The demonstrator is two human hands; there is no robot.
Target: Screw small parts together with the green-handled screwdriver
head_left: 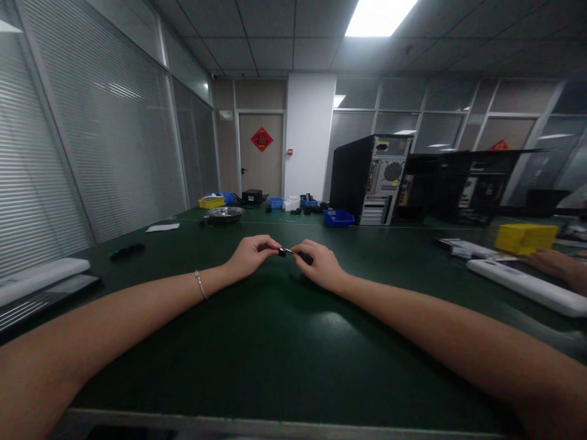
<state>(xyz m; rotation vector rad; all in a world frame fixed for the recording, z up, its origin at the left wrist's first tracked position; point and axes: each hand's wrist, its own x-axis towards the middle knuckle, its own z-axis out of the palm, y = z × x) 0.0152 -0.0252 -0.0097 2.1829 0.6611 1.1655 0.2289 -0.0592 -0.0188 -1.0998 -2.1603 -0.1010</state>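
Both my arms reach out over the dark green table (275,342), and the hands meet at its middle. My left hand (250,255), with a thin bracelet on the wrist, pinches one end of a small black part (282,252). My right hand (321,264) pinches a small black piece (305,258) that joins the part's other end through a short metal tip. The two hands are almost touching, just above the table top. The part is too small to make out in detail.
Far back stand a metal bowl (225,214), yellow bin (211,202), blue bins (338,218) and an open computer tower (370,179). At the right are a yellow box (525,238), a white bar (527,285) and another person's hand (557,264). A black object (127,250) and white bar (41,278) lie left.
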